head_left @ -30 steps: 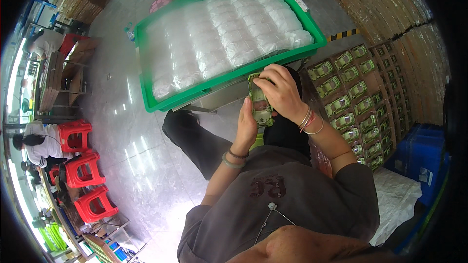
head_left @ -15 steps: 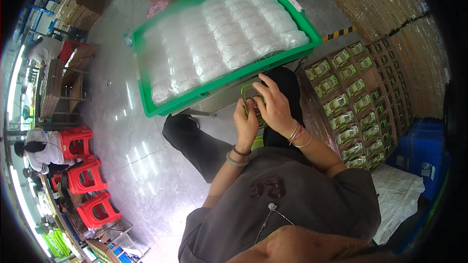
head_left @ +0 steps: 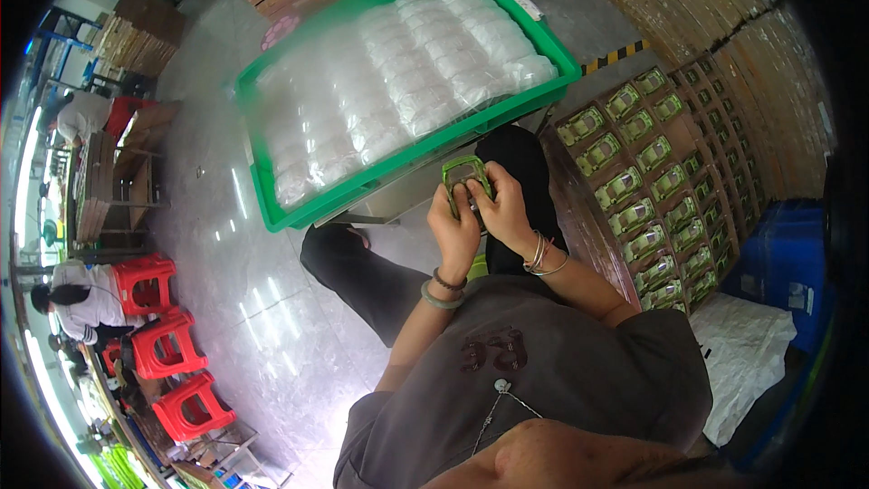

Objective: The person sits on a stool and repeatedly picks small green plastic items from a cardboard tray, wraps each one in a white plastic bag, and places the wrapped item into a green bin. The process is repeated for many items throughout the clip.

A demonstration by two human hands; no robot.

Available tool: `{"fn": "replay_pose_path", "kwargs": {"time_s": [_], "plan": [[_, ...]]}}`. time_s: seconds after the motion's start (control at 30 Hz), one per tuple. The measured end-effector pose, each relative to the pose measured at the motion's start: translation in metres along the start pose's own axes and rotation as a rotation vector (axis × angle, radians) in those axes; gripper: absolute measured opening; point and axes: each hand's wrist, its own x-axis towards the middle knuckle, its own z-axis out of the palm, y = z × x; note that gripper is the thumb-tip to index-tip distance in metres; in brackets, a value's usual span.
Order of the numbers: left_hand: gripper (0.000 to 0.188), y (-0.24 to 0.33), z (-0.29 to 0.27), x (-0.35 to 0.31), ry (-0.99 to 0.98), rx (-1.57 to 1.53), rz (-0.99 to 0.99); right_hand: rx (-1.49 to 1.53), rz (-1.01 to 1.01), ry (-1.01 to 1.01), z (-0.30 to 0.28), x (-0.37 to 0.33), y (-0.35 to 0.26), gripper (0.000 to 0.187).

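Note:
Both my hands hold a green toy car body shell [head_left: 463, 164] in front of my lap. On its left side, the fingers of my left hand [head_left: 455, 234] wrap round it. My right hand [head_left: 505, 213] grips the other side, and both thumbs press against the middle of the shell. Its far rounded end shows beyond my fingers; the underside is hidden. Just ahead of my hands stands a large green tray [head_left: 389, 170], filled with rows of clear plastic bags [head_left: 403, 68] whose contents I cannot make out.
On my right, cardboard layers carry rows of similar green car shells [head_left: 654, 152]. Stacked cardboard [head_left: 769, 100] rises behind them, with a blue bin [head_left: 777, 267] and a white sack [head_left: 744, 353] nearer me. Red stools [head_left: 170, 344] and seated people line a bench at left.
My right hand's raised fingers have come down and closed round the shell. The shell has turned so its wide face shows more. My view has shifted slightly.

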Motion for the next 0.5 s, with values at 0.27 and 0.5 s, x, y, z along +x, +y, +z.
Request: {"fn": "replay_pose_path", "kwargs": {"time_s": [0.27, 0.5], "plan": [[0.025, -0.017, 0.015, -0.01, -0.266, -0.211, -0.206, 0.087, 0.276, 0.032, -0.028, -0.036, 0.018, 0.016], [0.033, -0.024, 0.006, -0.023, -0.497, -0.113, -0.348, 0.456, 0.94, 0.566, -0.193, -0.039, 0.132, 0.023]]}}
